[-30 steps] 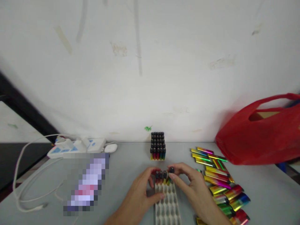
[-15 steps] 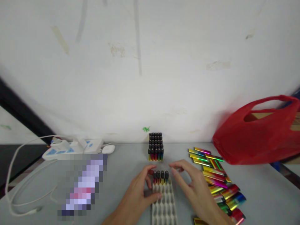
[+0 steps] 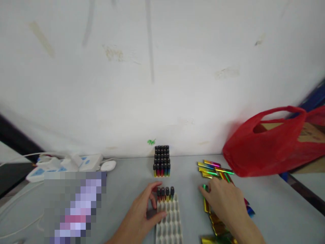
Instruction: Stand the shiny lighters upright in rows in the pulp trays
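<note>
- The person's left hand (image 3: 141, 211) is at 9 o'clock of the white tray (image 3: 170, 222), thumb and fingers curved wide apart. Its thumb tip lies over the tray's left edge; its fingertips are just beside the leftmost piece at the far end, and whether they touch it cannot be told.
- The right hand (image 3: 224, 201) is between 2 and 3 o'clock, back upward, over the coloured foil pieces (image 3: 208, 170). Its thumb is beside a green and gold piece (image 3: 206, 205); most fingers are hidden, so whether it grips anything cannot be told.
- At the tray's 12 o'clock end, four black-capped pieces (image 3: 163, 192) stand upright side by side, with rows of hollows running from them toward 6 o'clock, where the view cuts the tray off.
- A lane of grey tabletop (image 3: 189, 203) runs between the tray's right edge and the foil pieces, which scatter from 1 to 4 o'clock.
- At 12 o'clock beyond the tray, a tight block of similar pieces (image 3: 161, 161) stands near the wall (image 3: 162, 84), a narrow gap separating it from the four.
- A red bag (image 3: 271, 149) bounds the tabletop at 2 o'clock; the table's right edge slants from beneath it.
- At 10 o'clock lie a white power strip (image 3: 91, 162) and a white case (image 3: 108, 165); at 9, well left of the tray, a purple object (image 3: 78, 211) is blurred into blocks.
</note>
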Tool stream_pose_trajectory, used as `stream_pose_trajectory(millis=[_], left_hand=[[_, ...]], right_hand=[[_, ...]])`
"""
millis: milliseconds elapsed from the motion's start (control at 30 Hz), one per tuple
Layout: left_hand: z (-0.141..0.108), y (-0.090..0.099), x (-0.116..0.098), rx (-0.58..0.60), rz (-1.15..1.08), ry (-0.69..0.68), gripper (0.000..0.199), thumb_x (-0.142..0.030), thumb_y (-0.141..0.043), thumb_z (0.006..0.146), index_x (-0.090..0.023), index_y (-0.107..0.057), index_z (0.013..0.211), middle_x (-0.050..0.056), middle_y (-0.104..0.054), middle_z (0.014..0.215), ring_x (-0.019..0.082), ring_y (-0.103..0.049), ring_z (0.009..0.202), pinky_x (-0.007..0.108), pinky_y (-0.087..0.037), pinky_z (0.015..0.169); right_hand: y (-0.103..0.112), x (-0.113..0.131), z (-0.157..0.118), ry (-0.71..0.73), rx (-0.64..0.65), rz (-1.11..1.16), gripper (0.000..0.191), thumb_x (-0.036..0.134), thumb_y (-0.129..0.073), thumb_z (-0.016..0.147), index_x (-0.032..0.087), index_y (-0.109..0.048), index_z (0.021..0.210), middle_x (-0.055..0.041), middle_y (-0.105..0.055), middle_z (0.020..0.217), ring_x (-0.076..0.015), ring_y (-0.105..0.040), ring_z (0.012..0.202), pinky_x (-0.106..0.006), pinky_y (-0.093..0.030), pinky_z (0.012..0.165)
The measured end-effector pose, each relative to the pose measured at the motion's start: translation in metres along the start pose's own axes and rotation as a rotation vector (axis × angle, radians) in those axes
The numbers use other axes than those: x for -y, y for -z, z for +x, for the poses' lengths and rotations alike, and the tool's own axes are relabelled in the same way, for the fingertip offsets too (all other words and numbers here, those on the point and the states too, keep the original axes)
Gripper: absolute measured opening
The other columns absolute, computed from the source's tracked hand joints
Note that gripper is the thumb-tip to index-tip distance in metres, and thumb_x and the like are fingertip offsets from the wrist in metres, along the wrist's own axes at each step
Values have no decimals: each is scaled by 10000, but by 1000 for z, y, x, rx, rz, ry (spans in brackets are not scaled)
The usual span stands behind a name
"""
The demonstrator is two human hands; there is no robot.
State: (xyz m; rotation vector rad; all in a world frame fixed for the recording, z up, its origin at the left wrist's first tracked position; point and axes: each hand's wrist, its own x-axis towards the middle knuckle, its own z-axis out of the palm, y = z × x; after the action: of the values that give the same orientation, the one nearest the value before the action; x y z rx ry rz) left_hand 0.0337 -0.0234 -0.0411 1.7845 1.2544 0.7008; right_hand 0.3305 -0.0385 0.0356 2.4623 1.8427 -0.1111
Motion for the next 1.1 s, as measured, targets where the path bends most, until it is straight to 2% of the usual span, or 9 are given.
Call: stream_pose_trajectory(millis=[133, 300, 400, 500, 633, 733, 833, 933, 1100], left_hand=[[-1, 2, 0, 8, 35, -13, 718, -329, -848, 910, -308, -577, 1574, -36, -646, 949, 215, -605, 801, 305, -510, 786], [-2, 2, 8, 7, 59, -27, 753, -346, -857, 918, -322, -547, 1604, -36, -643, 959, 198, -613, 757, 280, -513, 714], [-1, 1, 14, 0, 72, -65, 742, -366, -857, 952, -337, -540, 1622, -26, -659, 968, 217, -654, 818, 283, -546, 746], [-2, 1, 13, -6, 79, -81, 736, -298, -861, 925, -340, -559, 1595, -28, -671, 966, 234, -696, 855, 315, -579, 810], [-5, 3, 2, 11, 102, -73, 733, -264, -827, 944, -338, -536, 1612, -1, -706, 1051, 287, -750, 1026, 407, -597, 990], [-8, 5, -10, 46, 107, -87, 700, -229, -790, 975, -329, -529, 1616, 31, -734, 1147, 298, -748, 1098, 429, -590, 1051], [-8, 5, -20, 57, 105, -140, 683, -188, -788, 964, -315, -551, 1592, 85, -707, 1423, 326, -704, 1299, 467, -535, 1191], [-7, 4, -25, 66, 121, -147, 636, -182, -771, 984, -281, -563, 1577, 110, -701, 1426, 345, -690, 1324, 498, -527, 1212], [-5, 5, -26, 63, 130, -169, 639, -221, -787, 1009, -250, -543, 1598, 120, -704, 1394, 352, -698, 1292, 517, -545, 1198]], right_hand=[[-11, 4, 4, 41, -19, 58, 380, 443, -736, 1099, 192, -824, 828, -188, -876, 873, -436, -873, 932, -422, -528, 733], [-28, 16, 9, 128, -86, 171, 240, 384, -773, 1090, 202, -781, 934, -121, -860, 930, -335, -849, 891, -368, -484, 717], [-40, 23, 8, 181, -113, 220, 187, 369, -800, 1078, 223, -746, 974, -83, -823, 954, -292, -823, 884, -356, -490, 731], [-52, 25, 4, 243, -258, 322, 183, 364, -823, 1058, 238, -713, 982, -88, -769, 1021, -304, -791, 923, -368, -502, 760], [-58, 22, 1, 346, -470, 644, 237, 472, -718, 1113, 262, -670, 1016, -72, -714, 1029, -290, -733, 876, -375, -515, 759], [-56, 21, 2, 332, -445, 873, 292, 537, -653, 1138, 271, -621, 1023, -44, -722, 971, -268, -724, 851, -364, -531, 782], [-53, 23, 5, 307, -405, 993, 283, 533, -630, 1141, 270, -571, 1058, -14, -708, 898, -255, -723, 812, -356, -529, 787], [-48, 22, 5, 324, -376, 991, 278, 525, -599, 1146, 263, -561, 1062, 0, -666, 873, -238, -661, 762, -346, -485, 740], [-35, 18, -2, 441, -268, 947, 406, 535, -516, 1182, 260, -598, 895, 10, -620, 784, -222, -602, 732, -343, -404, 717]])
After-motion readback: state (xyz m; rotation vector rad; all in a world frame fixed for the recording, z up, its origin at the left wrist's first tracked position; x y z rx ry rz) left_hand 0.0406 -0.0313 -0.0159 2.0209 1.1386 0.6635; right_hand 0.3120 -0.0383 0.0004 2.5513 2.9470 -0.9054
